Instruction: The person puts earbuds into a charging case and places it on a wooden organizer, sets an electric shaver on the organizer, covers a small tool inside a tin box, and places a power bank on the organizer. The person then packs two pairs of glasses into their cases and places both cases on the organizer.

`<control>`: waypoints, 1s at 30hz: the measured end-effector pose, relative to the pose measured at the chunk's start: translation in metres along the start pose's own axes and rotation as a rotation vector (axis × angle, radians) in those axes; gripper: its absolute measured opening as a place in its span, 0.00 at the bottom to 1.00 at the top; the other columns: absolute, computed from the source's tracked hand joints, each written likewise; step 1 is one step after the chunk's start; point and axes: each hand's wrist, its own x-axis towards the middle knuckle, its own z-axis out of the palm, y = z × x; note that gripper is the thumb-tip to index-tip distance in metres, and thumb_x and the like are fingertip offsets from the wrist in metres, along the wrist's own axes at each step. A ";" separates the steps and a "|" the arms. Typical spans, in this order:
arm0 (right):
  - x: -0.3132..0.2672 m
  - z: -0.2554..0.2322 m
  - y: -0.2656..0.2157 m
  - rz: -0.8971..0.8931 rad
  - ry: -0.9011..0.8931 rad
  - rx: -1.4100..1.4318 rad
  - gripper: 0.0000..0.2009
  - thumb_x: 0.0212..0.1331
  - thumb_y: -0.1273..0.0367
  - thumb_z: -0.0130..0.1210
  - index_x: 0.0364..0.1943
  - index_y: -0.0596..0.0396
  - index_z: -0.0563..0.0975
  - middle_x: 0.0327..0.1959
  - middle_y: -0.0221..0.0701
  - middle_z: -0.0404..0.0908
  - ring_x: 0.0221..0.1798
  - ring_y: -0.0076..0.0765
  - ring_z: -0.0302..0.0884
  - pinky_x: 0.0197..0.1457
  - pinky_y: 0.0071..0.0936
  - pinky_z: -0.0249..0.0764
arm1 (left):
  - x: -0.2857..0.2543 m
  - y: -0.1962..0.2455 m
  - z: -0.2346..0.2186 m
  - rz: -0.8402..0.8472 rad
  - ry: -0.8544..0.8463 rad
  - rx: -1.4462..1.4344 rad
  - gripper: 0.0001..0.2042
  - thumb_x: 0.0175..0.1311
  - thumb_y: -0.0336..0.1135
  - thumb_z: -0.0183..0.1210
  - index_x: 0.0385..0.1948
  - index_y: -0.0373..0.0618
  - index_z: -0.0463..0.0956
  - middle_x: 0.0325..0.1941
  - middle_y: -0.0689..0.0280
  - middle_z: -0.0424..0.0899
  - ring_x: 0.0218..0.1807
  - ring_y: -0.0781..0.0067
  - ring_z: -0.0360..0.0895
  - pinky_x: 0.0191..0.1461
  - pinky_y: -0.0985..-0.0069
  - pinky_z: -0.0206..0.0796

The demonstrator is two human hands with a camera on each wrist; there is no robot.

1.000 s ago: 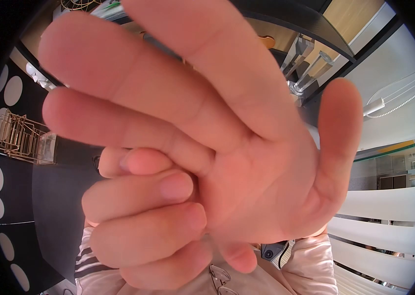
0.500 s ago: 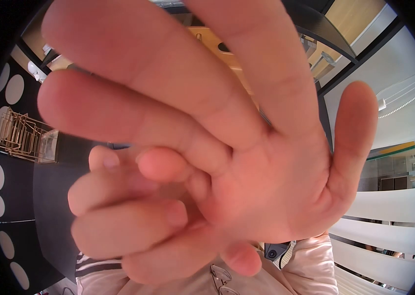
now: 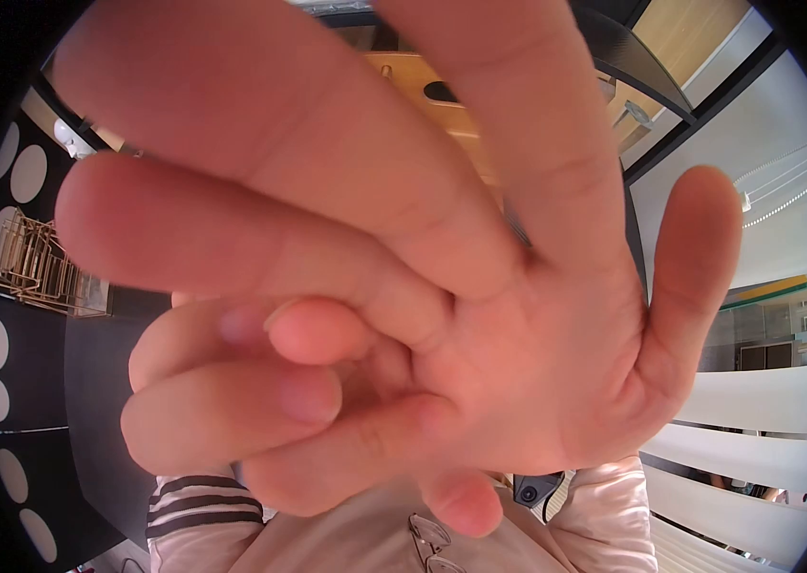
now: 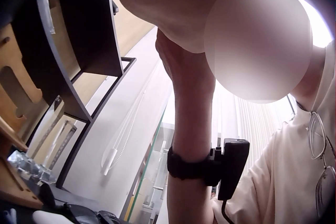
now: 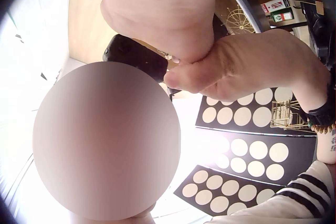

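My right hand fills much of the head view, palm towards the camera. Its thumb stands apart at the right, and three fingers stretch out straight and spread. The little finger is bent in towards the palm. My left hand grips the right hand's little-finger edge, with curled fingers in front and the thumb showing below. From the right wrist view, the left hand presses its thumb against the back of the right hand. A black camera on a strap circles the right forearm in the left wrist view.
A gold wire rack stands at the left on a dark surface, beside black panels with white dots. Dark shelving with a wooden board is ahead. White slats run along the right. Eyeglasses hang on the person's top.
The right hand has shifted right, its index and middle fingers reaching higher and spreading wider. The left hand's fingers have slid left and regripped, curling round the right hand's edge.
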 end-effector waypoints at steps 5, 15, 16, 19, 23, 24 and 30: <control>0.001 0.003 0.001 0.001 0.006 -0.006 0.31 0.81 0.51 0.37 0.61 0.73 0.69 0.52 0.37 0.82 0.45 0.17 0.73 0.62 0.21 0.71 | 0.003 -0.037 -0.018 0.302 -0.076 -0.001 0.30 0.66 0.67 0.59 0.21 0.45 0.76 0.40 0.66 0.60 0.16 0.74 0.57 0.23 0.81 0.58; 0.002 0.011 0.001 0.010 0.022 -0.014 0.30 0.81 0.51 0.37 0.61 0.73 0.69 0.52 0.36 0.82 0.44 0.17 0.73 0.61 0.21 0.72 | 0.002 -0.028 -0.009 0.300 -0.120 0.064 0.28 0.67 0.66 0.58 0.24 0.47 0.78 0.42 0.66 0.60 0.17 0.72 0.56 0.24 0.81 0.58; 0.002 0.011 0.001 0.011 0.023 -0.015 0.30 0.81 0.51 0.37 0.61 0.73 0.69 0.52 0.36 0.82 0.44 0.17 0.73 0.61 0.21 0.72 | 0.000 -0.033 -0.009 0.299 -0.116 0.065 0.28 0.67 0.66 0.58 0.24 0.47 0.78 0.42 0.66 0.60 0.18 0.72 0.56 0.25 0.81 0.58; 0.003 0.011 0.001 0.013 0.027 -0.019 0.30 0.81 0.51 0.37 0.61 0.73 0.69 0.51 0.36 0.82 0.44 0.17 0.73 0.61 0.21 0.72 | 0.000 -0.030 -0.013 0.294 -0.103 0.067 0.28 0.67 0.65 0.58 0.24 0.46 0.77 0.43 0.65 0.61 0.19 0.72 0.57 0.26 0.81 0.58; 0.004 0.013 0.001 0.017 0.033 -0.022 0.30 0.81 0.52 0.37 0.61 0.72 0.69 0.51 0.36 0.82 0.43 0.17 0.73 0.60 0.21 0.72 | -0.001 -0.036 -0.023 0.288 -0.088 0.071 0.27 0.68 0.64 0.57 0.25 0.46 0.77 0.43 0.65 0.61 0.21 0.71 0.57 0.28 0.80 0.58; 0.004 0.012 0.001 0.017 0.034 -0.023 0.30 0.81 0.52 0.37 0.61 0.72 0.69 0.51 0.36 0.82 0.43 0.17 0.73 0.60 0.21 0.72 | -0.009 -0.074 -0.021 0.286 -0.084 0.072 0.27 0.68 0.64 0.57 0.25 0.46 0.77 0.43 0.65 0.61 0.21 0.71 0.57 0.29 0.80 0.57; 0.005 0.014 -0.001 0.019 0.043 -0.029 0.29 0.81 0.52 0.37 0.61 0.72 0.69 0.51 0.35 0.82 0.42 0.17 0.73 0.60 0.21 0.72 | -0.003 -0.036 -0.019 0.277 -0.058 0.075 0.26 0.69 0.63 0.57 0.26 0.45 0.77 0.44 0.64 0.62 0.24 0.70 0.57 0.31 0.79 0.57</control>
